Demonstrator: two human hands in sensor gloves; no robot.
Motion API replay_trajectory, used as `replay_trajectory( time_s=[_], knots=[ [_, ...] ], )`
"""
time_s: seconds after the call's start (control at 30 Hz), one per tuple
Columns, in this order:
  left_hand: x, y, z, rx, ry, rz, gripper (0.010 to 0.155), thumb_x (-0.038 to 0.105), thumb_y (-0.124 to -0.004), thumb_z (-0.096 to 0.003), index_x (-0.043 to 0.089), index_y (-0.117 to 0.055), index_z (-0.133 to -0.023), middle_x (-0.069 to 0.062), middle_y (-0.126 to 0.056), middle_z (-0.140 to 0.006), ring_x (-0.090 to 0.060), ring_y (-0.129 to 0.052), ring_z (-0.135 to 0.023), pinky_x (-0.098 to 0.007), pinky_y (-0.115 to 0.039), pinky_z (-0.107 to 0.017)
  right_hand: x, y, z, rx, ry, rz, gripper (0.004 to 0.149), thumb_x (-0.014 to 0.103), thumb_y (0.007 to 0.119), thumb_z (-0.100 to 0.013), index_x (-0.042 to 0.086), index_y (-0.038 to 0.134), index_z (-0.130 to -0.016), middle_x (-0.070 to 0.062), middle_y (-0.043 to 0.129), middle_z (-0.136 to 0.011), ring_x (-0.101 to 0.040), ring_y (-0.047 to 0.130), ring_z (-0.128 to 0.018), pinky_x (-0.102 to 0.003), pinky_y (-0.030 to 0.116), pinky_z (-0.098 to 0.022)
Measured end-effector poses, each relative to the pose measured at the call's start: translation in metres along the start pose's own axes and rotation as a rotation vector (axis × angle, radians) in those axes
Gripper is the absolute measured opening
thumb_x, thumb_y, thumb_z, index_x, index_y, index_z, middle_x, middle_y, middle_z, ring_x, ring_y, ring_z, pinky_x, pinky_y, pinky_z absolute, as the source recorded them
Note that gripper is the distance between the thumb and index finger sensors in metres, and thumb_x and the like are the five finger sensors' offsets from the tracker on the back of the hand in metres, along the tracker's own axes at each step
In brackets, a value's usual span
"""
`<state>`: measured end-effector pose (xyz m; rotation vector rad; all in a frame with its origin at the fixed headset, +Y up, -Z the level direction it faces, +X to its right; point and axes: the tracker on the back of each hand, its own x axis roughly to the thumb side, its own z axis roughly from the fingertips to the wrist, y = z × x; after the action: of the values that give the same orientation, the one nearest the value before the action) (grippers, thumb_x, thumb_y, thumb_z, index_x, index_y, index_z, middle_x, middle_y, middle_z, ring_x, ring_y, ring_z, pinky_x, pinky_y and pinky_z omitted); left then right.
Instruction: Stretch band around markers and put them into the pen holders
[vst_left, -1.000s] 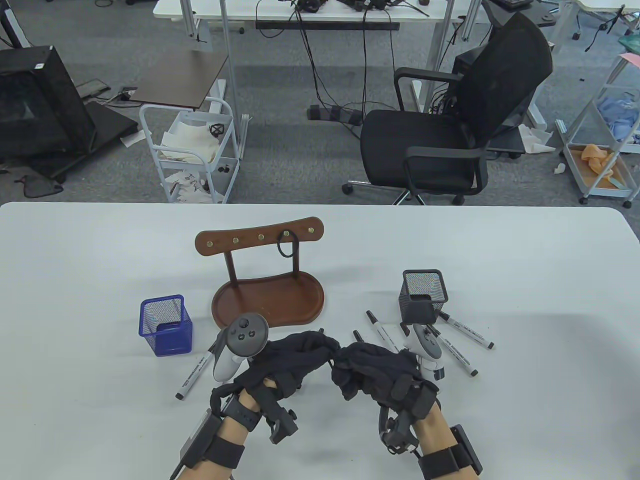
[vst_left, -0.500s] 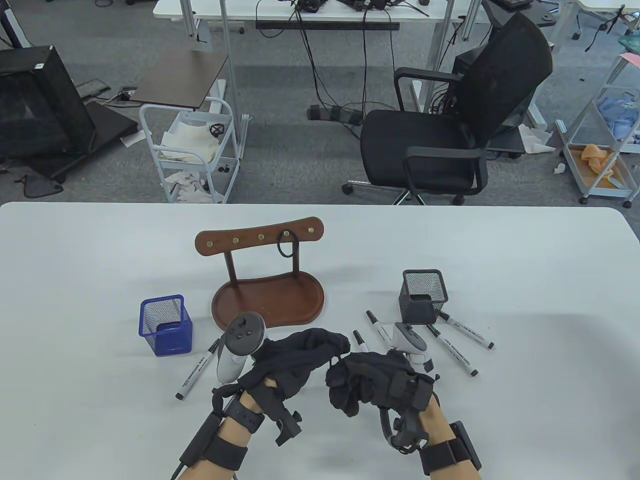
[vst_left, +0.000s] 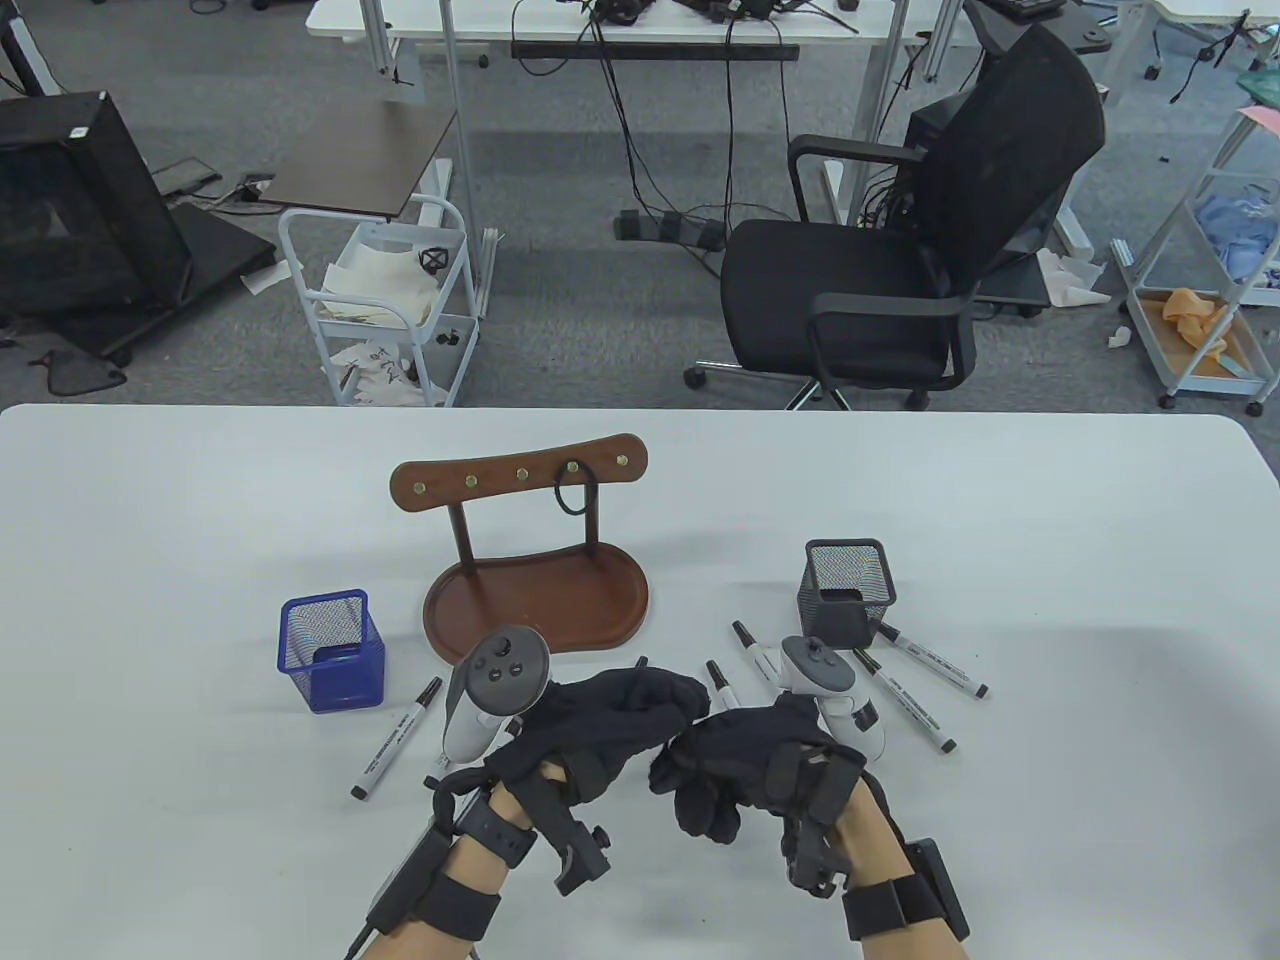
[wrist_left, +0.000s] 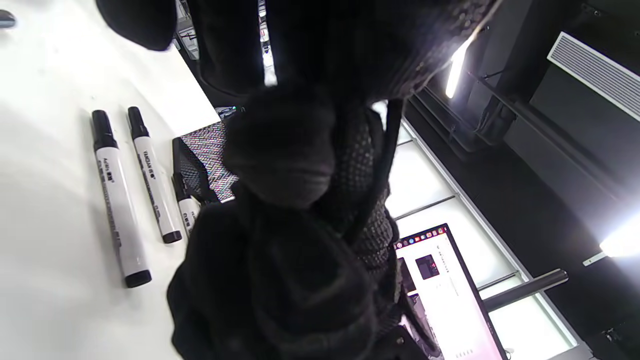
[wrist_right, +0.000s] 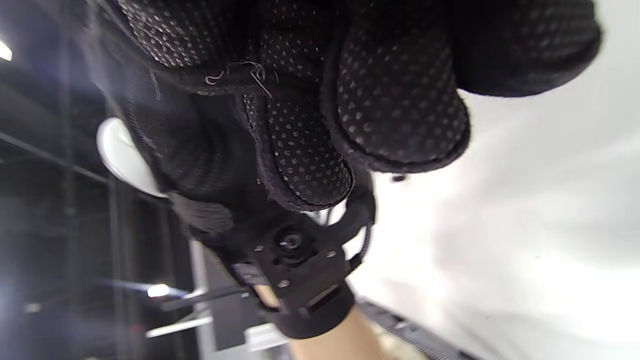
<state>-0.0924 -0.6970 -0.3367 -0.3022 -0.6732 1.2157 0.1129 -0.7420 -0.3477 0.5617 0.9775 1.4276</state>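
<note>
- Room: an office floor of grey carpet behind the table, with a black mesh chair (vst_left: 900, 250), a white wire trolley (vst_left: 385, 300) and cables hanging under a far desk.
- Surface: a white table (vst_left: 1050, 560), bare at its right end.
- Wooden stand (vst_left: 535, 590) sits mid-table; a dark band (vst_left: 572, 497) hangs as a loop from one of its pegs.
- Blue pen holder (vst_left: 332, 650) stands upright left of the stand; black pen holder (vst_left: 848, 592) stands upright to the right.
- One marker (vst_left: 396, 738) lies left of the hands, long axis diagonal, black cap toward the far right.
- Several markers (vst_left: 930, 660) lie by the black holder, long axes diagonal, running from far left to near right; two lie parallel in the left wrist view (wrist_left: 120, 195).
- Left hand (vst_left: 600, 725) and right hand (vst_left: 745, 760) meet near the table's near edge, fingertips touching or nearly so.
- Both hands have curled fingers; what they grip is hidden by the gloves, so I cannot tell what either holds.
- A marker tip (vst_left: 641, 662) shows just beyond the left hand.
</note>
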Motion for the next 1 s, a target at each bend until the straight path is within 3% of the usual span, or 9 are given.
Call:
replay_trajectory(
  time_s=[0.17, 0.37, 0.63, 0.9, 1.0],
  knots=[
    [-0.006, 0.001, 0.0, 0.02, 0.049, -0.001, 0.035, 0.035, -0.079, -0.0599, 0.018, -0.083, -0.09, -0.008, -0.087, -0.106, -0.045, -0.074, -0.105, -0.072, -0.056, -0.074, 0.003, 0.002, 0.001, -0.046, 0.021, 0.075, 0.033, 0.04, 0.091, -0.048, 0.017, 0.096, -0.072, 0.003, 0.113, -0.042, -0.023, 0.106, -0.024, -0.046, 0.088, -0.03],
    [-0.015, 0.014, -0.001, 0.014, 0.065, 0.046, 0.036, 0.034, -0.081, -0.0596, 0.018, -0.084, -0.091, -0.008, -0.086, -0.107, -0.047, -0.073, -0.105, -0.072, -0.055, -0.074, 0.005, -0.002, 0.008, 0.009, -0.074, 0.028, 0.036, 0.035, 0.094, -0.047, 0.021, 0.092, -0.081, 0.005, 0.109, -0.057, -0.025, 0.103, -0.043, -0.049, 0.084, -0.043],
    [-0.022, 0.022, 0.001, -0.029, 0.066, 0.088, 0.037, 0.034, -0.083, -0.0578, 0.019, -0.084, -0.092, -0.007, -0.086, -0.108, -0.048, -0.071, -0.106, -0.073, -0.053, -0.074, 0.01, -0.005, 0.014, 0.044, -0.17, -0.019, 0.041, 0.03, 0.096, -0.047, 0.024, 0.088, -0.086, -0.004, 0.1, -0.079, -0.032, 0.092, -0.069, -0.055, 0.073, -0.059],
    [-0.021, 0.018, -0.001, -0.071, 0.059, 0.068, 0.039, 0.034, -0.08, -0.0586, 0.019, -0.082, -0.095, -0.007, -0.083, -0.11, -0.049, -0.069, -0.107, -0.074, -0.052, -0.075, 0.008, -0.005, 0.014, 0.034, -0.173, -0.027, 0.052, 0.034, 0.098, -0.045, 0.029, 0.079, -0.093, -0.006, 0.092, -0.089, -0.035, 0.086, -0.077, -0.057, 0.069, -0.063],
    [-0.025, 0.023, 0.002, -0.035, 0.08, 0.051, 0.039, 0.033, -0.079, -0.0597, 0.018, -0.081, -0.096, -0.008, -0.082, -0.111, -0.049, -0.068, -0.107, -0.074, -0.051, -0.075, 0.009, -0.006, 0.016, 0.023, -0.175, -0.032, 0.057, 0.034, 0.098, -0.044, 0.031, 0.075, -0.096, -0.007, 0.09, -0.091, -0.036, 0.084, -0.079, -0.057, 0.069, -0.063]
  ],
)
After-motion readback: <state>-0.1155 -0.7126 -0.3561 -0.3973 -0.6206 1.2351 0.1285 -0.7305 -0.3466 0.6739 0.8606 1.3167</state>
